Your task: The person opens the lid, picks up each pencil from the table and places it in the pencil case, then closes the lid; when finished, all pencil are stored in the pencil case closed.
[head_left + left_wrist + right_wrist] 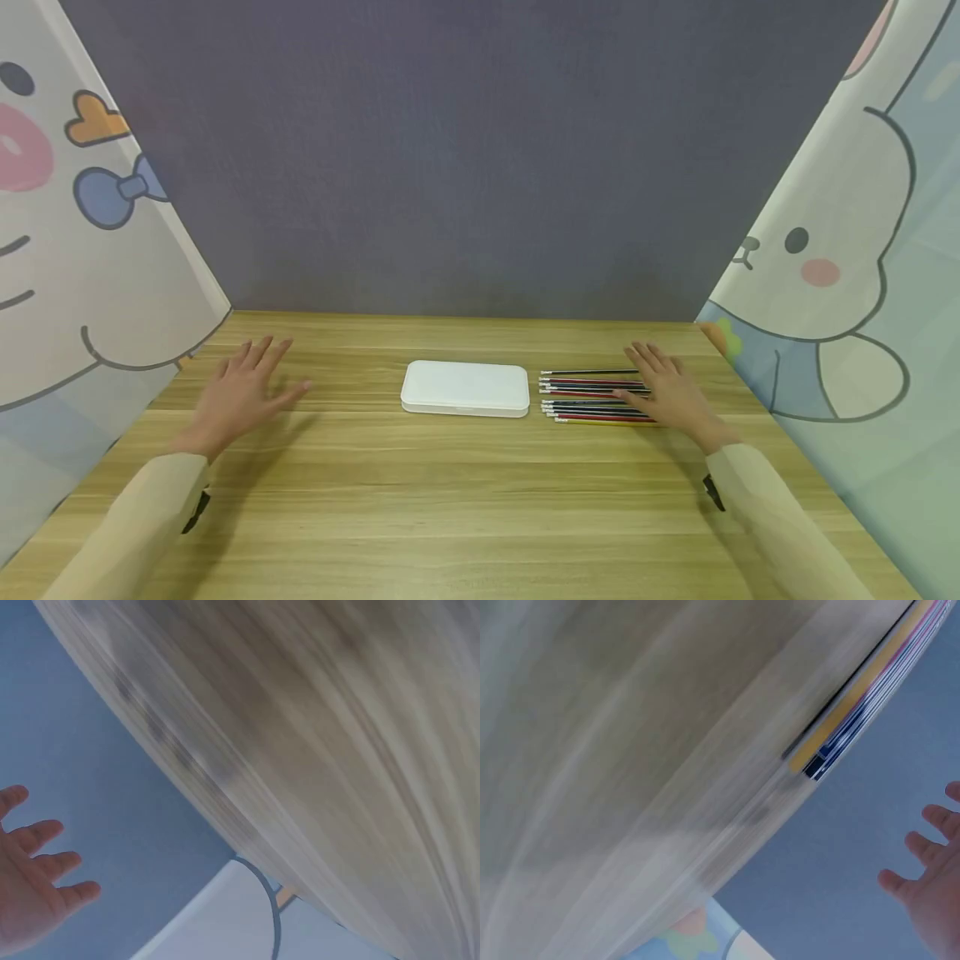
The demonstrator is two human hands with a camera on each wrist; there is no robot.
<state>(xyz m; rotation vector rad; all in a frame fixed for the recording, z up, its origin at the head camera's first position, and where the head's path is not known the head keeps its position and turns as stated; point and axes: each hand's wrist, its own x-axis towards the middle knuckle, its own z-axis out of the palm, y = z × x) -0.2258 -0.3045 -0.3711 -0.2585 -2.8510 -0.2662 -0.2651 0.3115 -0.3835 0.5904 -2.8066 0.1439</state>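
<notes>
A white pencil case lies closed near the middle of the wooden table. Just right of it, several pencils are laid side by side in two groups, with black, red and yellow barrels and their eraser ends toward the case. My right hand is spread over the far ends of these pencils and hides them; it grips nothing. To the left of the case, well apart from it, my left hand has its fingers spread and holds nothing. In the right wrist view a yellow pencil shows beside darker ones.
A dark grey panel stands along the table's back edge. Cartoon-printed sheets hang on both sides, the left one and the rabbit-print right one. The wooden tabletop stretches toward me.
</notes>
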